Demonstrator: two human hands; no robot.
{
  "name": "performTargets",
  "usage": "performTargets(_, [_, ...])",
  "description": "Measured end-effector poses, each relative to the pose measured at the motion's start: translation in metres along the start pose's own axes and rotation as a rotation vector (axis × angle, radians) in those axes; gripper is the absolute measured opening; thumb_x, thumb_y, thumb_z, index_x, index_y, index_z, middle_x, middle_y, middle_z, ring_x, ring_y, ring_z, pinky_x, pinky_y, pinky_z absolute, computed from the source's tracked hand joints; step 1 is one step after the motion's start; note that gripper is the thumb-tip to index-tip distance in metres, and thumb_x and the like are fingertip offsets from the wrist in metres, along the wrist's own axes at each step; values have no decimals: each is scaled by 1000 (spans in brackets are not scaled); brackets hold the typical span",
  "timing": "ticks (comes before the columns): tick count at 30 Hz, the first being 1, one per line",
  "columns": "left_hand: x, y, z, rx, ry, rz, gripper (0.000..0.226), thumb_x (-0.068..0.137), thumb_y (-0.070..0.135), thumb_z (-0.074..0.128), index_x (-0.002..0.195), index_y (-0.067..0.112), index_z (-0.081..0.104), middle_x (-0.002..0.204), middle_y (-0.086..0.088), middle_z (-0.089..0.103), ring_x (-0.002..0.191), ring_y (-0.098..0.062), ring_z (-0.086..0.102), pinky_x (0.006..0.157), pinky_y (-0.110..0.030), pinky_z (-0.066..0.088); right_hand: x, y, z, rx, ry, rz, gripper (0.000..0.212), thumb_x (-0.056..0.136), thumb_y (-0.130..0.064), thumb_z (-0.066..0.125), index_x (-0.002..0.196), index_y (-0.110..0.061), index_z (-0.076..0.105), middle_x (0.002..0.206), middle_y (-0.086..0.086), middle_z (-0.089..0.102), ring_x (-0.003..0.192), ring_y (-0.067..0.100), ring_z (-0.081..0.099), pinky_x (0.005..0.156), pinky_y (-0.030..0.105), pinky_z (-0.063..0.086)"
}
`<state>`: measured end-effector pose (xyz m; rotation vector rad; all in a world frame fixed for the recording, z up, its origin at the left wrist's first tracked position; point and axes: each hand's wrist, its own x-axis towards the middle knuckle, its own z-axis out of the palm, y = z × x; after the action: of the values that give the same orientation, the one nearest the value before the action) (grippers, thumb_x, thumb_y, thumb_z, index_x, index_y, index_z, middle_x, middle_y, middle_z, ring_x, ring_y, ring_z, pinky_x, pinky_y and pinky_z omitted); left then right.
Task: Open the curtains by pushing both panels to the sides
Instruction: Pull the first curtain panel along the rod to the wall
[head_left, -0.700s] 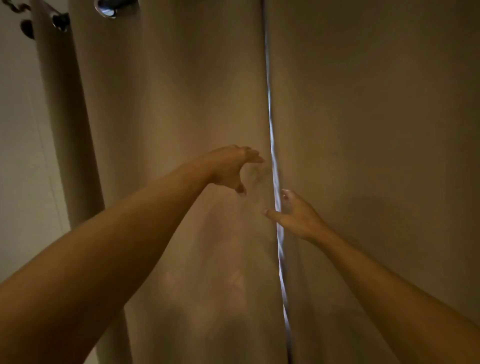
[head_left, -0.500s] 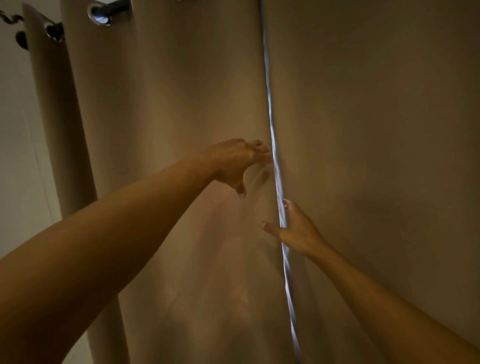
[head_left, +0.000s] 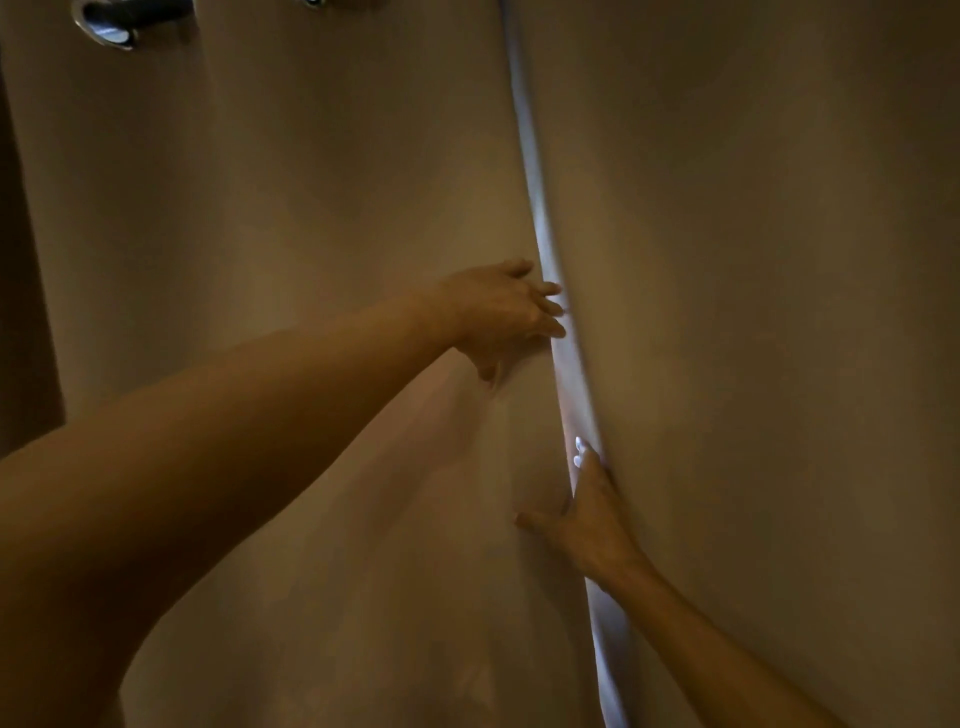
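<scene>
Head view. Left panel (head_left: 285, 182) and right panel (head_left: 753, 260) hang almost closed, with a thin lit gap (head_left: 540, 228) between them. Left hand (head_left: 501, 317) is at the left panel's inner edge, thumb puckering the cloth; whether it grasps, cannot tell. Right hand (head_left: 592, 514) is lower, fingers (head_left: 582, 457) straight in the gap, released. Metal grommet (head_left: 106, 28) at top left.

Your left forearm (head_left: 234, 441) is bare along its whole visible length, looming broad and smooth close to the camera and narrowing to the wrist of your left hand (head_left: 498, 312). Your right forearm (head_left: 727, 649) is bare too and looks slimmer up to your right hand (head_left: 587, 514). On that hand the nails (head_left: 578, 452) show as pale, shiny spots where light catches them.
</scene>
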<state>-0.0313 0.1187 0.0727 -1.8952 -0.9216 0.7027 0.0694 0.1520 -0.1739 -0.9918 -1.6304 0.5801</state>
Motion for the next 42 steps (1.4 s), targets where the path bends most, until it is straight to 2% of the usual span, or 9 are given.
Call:
performTargets(2, [0, 5, -6, 205, 32, -38, 102, 66, 51, 80, 151, 26, 29, 159, 0, 31, 150, -21, 16, 120, -48, 13, 3, 0, 9, 3, 32, -19, 124, 53, -42, 87, 147, -21, 9, 152, 12, 31, 138, 28, 33, 113, 43, 33])
performTargets(5, [10, -2, 11, 174, 125, -43, 81, 70, 43, 78, 143, 31, 43, 148, 3, 48, 144, -22, 33, 119, -48, 14, 5, 1, 20, -2, 85, -61, 115, 56, -28, 88, 146, -19, 17, 148, 6, 36, 133, 24, 39, 110, 43, 36])
performTargets(12, [5, -16, 34, 4, 252, -89, 25, 83, 24, 65, 106, 24, 74, 103, -1, 75, 101, -27, 65, 88, -37, 49, 20, 5, 31, -24, 126, -149, 82, 71, -6, 75, 140, -19, 33, 135, 2, 53, 119, 18, 53, 96, 20, 39])
performTargets(15, [-4, -24, 49, -141, 297, -146, 24, 81, 16, 63, 99, 24, 77, 97, 3, 77, 91, -23, 68, 76, -35, 53, 28, 6, 35, -27, 144, -216, 65, 75, 0, 67, 132, -20, 44, 122, 3, 64, 106, 18, 61, 88, 18, 43])
performTargets(20, [-24, -32, 61, -235, 335, -218, 19, 80, 15, 66, 93, 21, 79, 88, 2, 78, 82, -21, 71, 70, -38, 55, 33, 6, 43, -57, 158, -292, 25, 83, -4, 54, 98, -23, 59, 74, 1, 66, 65, 20, 61, 59, 39, 50])
performTargets(30, [-75, -30, 64, -330, 309, -347, 24, 82, 13, 66, 98, 24, 80, 95, 4, 79, 87, -17, 71, 61, -15, 35, 50, -11, 42, 66, -8, -365, 23, 97, -16, 47, 90, -34, 59, 75, -21, 62, 71, -12, 60, 62, 0, 43])
performTargets(34, [-90, -35, 67, -344, 272, -393, 30, 76, 8, 62, 96, 24, 79, 89, 4, 79, 81, -15, 70, 58, -15, 41, 56, -23, 39, -15, 6, -511, 12, 92, -18, 57, 93, -30, 61, 76, -24, 60, 65, -2, 60, 60, 3, 46])
performTargets(38, [-106, -41, 78, -336, 244, -450, 34, 68, 15, 55, 92, 24, 77, 80, 3, 77, 73, -12, 69, 63, -33, 55, 66, -31, 40, -7, -6, -562, 9, 91, -21, 58, 95, -21, 65, 82, -9, 70, 70, 9, 65, 63, 13, 51])
performTargets(42, [-120, -42, 86, -343, 251, -485, 46, 62, 17, 46, 95, 25, 77, 82, 2, 77, 73, -15, 69, 63, -34, 55, 72, -41, 40, -14, -14, -598, 11, 92, -22, 56, 90, -26, 66, 76, -9, 71, 67, 4, 65, 58, 11, 51])
